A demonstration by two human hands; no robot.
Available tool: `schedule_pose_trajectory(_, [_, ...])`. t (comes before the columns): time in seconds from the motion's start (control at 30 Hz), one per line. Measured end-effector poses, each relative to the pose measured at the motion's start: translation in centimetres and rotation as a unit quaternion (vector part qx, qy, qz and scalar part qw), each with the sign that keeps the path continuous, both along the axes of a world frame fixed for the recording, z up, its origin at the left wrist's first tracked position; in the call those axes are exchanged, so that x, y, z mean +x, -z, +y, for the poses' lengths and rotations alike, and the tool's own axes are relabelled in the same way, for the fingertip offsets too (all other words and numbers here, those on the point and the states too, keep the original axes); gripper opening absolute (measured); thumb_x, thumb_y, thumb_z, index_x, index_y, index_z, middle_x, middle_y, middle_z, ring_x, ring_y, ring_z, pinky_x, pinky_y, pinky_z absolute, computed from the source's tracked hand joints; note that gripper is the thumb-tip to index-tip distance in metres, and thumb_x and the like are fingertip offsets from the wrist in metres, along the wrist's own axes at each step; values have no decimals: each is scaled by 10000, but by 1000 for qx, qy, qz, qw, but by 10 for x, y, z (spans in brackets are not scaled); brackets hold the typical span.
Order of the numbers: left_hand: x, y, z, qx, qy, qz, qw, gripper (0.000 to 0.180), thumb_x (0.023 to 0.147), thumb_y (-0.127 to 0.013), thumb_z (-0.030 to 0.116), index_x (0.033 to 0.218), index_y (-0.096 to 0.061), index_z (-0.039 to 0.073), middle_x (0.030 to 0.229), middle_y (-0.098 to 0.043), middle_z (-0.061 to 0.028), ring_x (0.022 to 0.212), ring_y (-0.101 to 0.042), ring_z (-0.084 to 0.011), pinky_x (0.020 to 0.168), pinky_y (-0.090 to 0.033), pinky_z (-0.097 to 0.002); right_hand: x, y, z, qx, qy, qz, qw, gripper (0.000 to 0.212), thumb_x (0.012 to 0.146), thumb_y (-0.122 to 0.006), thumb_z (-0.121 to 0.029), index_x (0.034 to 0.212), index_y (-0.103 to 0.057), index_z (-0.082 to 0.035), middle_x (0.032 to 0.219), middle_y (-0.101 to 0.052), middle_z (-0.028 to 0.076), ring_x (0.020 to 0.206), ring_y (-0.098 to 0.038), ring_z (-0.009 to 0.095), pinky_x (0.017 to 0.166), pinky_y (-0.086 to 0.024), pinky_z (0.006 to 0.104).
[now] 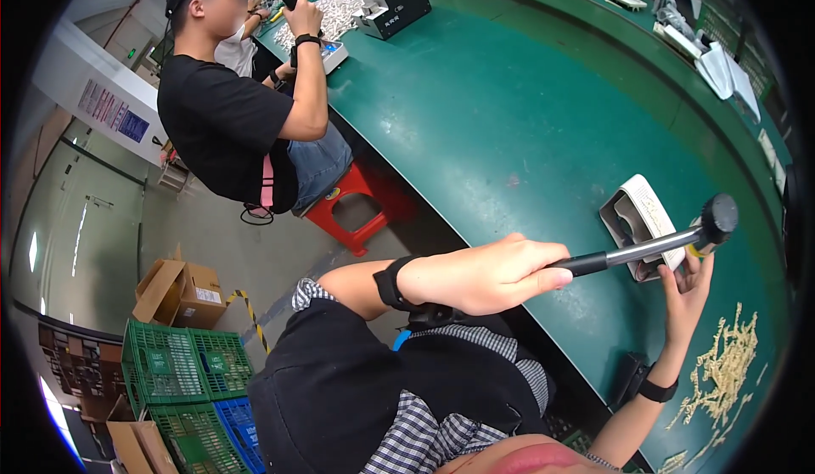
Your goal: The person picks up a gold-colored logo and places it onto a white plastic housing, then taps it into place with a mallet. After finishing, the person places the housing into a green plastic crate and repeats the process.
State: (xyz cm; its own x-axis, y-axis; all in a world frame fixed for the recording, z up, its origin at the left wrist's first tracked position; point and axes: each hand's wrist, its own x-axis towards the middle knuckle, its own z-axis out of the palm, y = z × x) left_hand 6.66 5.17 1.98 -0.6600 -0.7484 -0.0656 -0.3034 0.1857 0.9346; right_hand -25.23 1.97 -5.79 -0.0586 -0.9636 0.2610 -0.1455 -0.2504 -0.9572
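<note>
My left hand (pixel 488 275) is closed around the black grip of a mallet (pixel 654 247). The mallet has a silver shaft, and its dark round head hangs over the near right end of a white plastic housing (pixel 648 208). That housing stands on the green table with its open, hollow side toward the left. At its near end, my right hand (pixel 689 291) grips it with thumb and fingers. The mallet head partly covers those fingertips, and whether the head touches the housing I cannot tell.
Small pale-yellow pieces (pixel 722 368) lie heaped near my right forearm on the green table (pixel 475 117). A co-worker (pixel 225 109) sits on a red stool (pixel 348 211) by a pile of white parts (pixel 327 19) and a black machine (pixel 392 5). Green crates (pixel 174 359) and cardboard boxes (pixel 199 296) stand at left.
</note>
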Motion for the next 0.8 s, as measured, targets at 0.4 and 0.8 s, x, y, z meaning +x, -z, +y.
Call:
schedule_pose_trajectory(0.4, [6, 3, -24, 64, -133, 32, 989, 262, 952, -474, 248, 968, -539, -5, 640, -463, -19, 570, -428, -113, 521, -362, -283, 14, -20, 6, -8, -32, 42, 999, 773, 804, -658, -18, 1440, -220, -62, 1214, -527, 136, 1098, -536, 193, 926, -435, 301])
schedule_pose_trajectory(0.8, [9, 87, -39, -238, -79, -132, 959, 473, 902, -496, 273, 1306, -438, 35, 1395, -338, -197, 1246, -345, -351, 1034, -285, -436, 11, -24, 7, -78, -15, 243, 967, 520, 825, -634, -98, 1309, -456, -35, 1219, -532, 131, 1124, -525, 236, 940, -419, 323])
